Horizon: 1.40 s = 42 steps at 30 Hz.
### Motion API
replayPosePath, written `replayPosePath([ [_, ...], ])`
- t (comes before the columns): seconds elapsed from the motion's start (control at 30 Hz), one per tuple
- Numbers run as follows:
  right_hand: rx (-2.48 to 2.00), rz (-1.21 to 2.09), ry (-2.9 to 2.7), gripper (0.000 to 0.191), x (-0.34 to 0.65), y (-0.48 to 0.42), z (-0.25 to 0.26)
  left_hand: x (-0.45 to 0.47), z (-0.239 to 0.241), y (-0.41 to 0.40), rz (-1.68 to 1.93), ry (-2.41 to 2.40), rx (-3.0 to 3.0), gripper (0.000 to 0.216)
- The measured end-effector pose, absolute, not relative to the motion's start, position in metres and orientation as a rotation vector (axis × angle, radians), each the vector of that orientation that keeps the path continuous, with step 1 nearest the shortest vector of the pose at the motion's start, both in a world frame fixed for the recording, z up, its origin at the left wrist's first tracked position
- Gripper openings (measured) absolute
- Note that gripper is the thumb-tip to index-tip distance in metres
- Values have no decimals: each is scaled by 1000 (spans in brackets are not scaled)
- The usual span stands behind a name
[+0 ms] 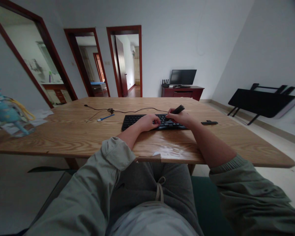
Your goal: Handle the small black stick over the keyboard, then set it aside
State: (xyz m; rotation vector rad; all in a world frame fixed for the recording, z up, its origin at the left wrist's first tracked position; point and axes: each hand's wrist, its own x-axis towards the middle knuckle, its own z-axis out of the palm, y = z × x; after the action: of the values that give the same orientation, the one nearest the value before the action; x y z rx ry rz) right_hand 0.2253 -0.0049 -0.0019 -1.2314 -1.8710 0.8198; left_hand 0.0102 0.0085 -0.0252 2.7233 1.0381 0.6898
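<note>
A black keyboard (134, 120) lies on the wooden table (76, 131) in front of me, its cable trailing off to the back left. My left hand (148, 122) rests on the keyboard's middle with fingers curled down onto the keys. My right hand (180, 118) sits over the keyboard's right end, closed round a dark, stick-shaped tool (177, 109) that points up and to the right. I cannot make out what the tool is.
A small black flat object (209, 122) lies right of the keyboard. A blue pen (105, 117) and the coiled cable (110, 110) lie to the back left. A blue toy (7, 113) and papers sit at the table's left end. A folded black table (260, 101) leans on the right wall.
</note>
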Motion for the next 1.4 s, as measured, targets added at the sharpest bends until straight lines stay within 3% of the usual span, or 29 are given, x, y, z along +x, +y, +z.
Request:
replayPosePath([
  [0.3,-1179,815,-1758,29,221,-2,-7,12,-25,8,698,1059,2776,18],
  [0.77,-1263,760,-1931,13,218,-1,-7,14,-28,9,655,1057,2840,21],
  [1.1,-1248,424,-2255,9,212,-26,6,8,-28,13,742,1030,2705,16],
  [1.4,-1132,497,-2354,10,221,-25,6,7,-26,9,713,1076,2692,17],
])
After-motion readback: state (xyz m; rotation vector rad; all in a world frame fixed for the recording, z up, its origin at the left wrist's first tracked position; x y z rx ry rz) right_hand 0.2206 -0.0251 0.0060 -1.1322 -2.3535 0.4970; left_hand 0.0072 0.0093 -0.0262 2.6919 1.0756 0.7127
